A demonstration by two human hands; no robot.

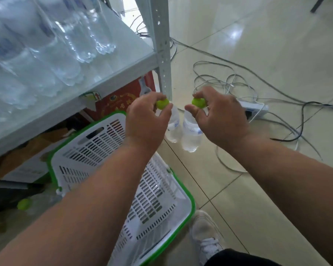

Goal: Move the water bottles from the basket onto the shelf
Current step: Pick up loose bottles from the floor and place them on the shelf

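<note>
Above the white basket (123,169) at lower centre, two water bottles (174,127) are pinched by their green caps, one in the left hand (145,120), one in the right hand (219,116), and should be raised level, clear of the post (162,54), onto the shelf (112,77) at upper left.

One view only, from a wide-angle camera worn on the person's head. It looks forward and steeply down along both forearms, close to the hands. The shelf (123,60) edge fills the upper left, near and blurred. The basket (104,150) lies below, and the tiled floor (277,54) spreads out to the right. Straight lines bend towards the frame edges.
</note>
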